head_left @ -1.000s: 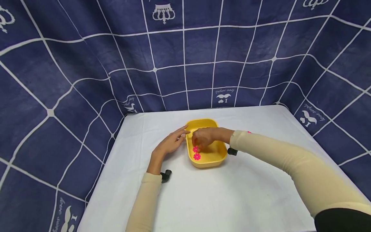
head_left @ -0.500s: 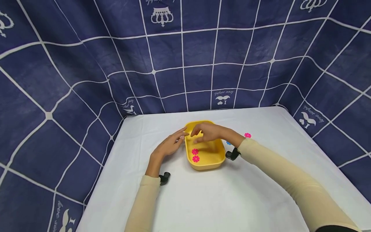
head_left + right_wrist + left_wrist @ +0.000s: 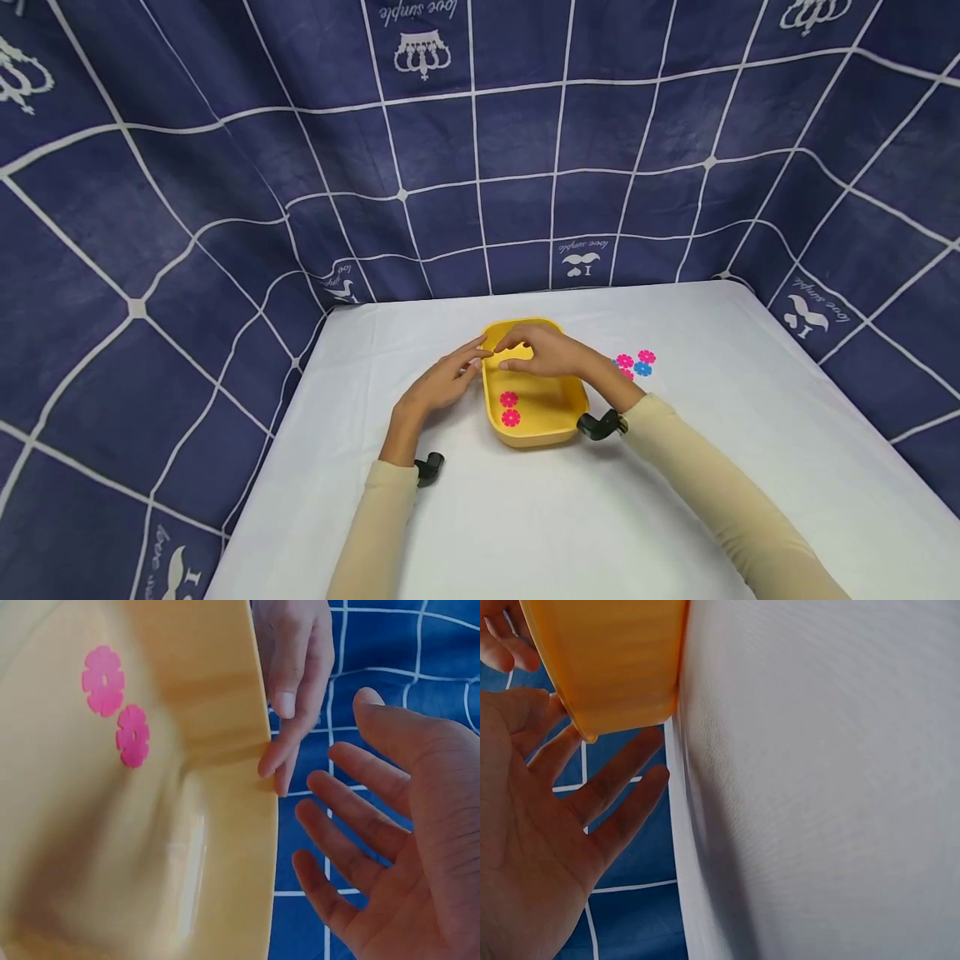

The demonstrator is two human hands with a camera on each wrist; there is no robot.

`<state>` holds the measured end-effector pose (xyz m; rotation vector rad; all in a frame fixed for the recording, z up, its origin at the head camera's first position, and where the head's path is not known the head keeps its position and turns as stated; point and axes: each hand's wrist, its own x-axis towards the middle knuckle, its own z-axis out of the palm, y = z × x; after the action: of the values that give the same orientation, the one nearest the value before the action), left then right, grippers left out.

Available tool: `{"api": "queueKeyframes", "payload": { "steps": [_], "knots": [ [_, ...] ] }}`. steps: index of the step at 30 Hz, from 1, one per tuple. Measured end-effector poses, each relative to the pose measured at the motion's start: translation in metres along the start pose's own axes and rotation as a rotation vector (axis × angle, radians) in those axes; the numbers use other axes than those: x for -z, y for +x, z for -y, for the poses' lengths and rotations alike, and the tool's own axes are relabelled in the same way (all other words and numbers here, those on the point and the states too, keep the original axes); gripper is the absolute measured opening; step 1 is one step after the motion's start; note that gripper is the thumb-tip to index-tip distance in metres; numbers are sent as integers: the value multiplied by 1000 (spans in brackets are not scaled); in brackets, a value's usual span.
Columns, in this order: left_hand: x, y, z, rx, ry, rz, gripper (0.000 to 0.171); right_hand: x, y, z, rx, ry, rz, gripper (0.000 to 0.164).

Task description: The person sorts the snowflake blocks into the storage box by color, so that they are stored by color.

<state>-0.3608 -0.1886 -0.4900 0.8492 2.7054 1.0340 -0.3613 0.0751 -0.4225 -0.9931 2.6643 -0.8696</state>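
Observation:
A yellow plastic tub (image 3: 551,417) stands on the white-covered table. Two pink flower-shaped discs (image 3: 510,408) lie flat on its floor near the front left; the right wrist view shows them with notched edges and a small slot in the middle. At the tub's left rim is my left hand (image 3: 442,382), fingers extended and fingertips right at the edge, index finger reaching over it. My right hand (image 3: 546,350) hovers above the tub with nothing in it, fingers spread and slightly bent. In the right wrist view its palm (image 3: 420,892) shows bare.
To the right of the tub lie several pink and blue flower discs (image 3: 642,368), partly hidden behind the right forearm. A blue curtain (image 3: 517,200) with white grid lines hangs around the back and sides of the table (image 3: 525,533).
My right hand has lifted out of the tub and its fingers have loosened, leaving the two pink discs behind. The right forearm shifted toward me, uncovering more discs. My left hand stays at the rim.

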Motion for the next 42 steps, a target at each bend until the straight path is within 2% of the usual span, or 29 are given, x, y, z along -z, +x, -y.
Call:
{"api": "queueKeyframes", "payload": {
  "steps": [8, 13, 18, 23, 31, 38, 42],
  "knots": [
    [0, 0, 0, -22, -40, 7, 41, 3, -11, -12, 22, 28, -141, 40],
    [3, 1, 1, -16, -29, 7, 42, 10, -18, -23, -20, 58, -213, 39],
    [3, 1, 1, -9, -27, 3, 43, 14, -26, -32, -42, 90, -241, 39],
    [1, 0, 1, -33, -33, -9, 42, 16, -33, -39, -31, 97, -290, 39],
    [-1, -2, -1, -63, -41, -15, 41, 8, -41, -46, -48, 141, -364, 42],
    [-5, -3, -1, -50, -26, 14, 42, -5, -43, -49, -86, 164, -366, 37],
    [-4, -4, -1, -49, -24, 6, 42, 0, -46, -53, -88, 143, -381, 38]
  ]
}}
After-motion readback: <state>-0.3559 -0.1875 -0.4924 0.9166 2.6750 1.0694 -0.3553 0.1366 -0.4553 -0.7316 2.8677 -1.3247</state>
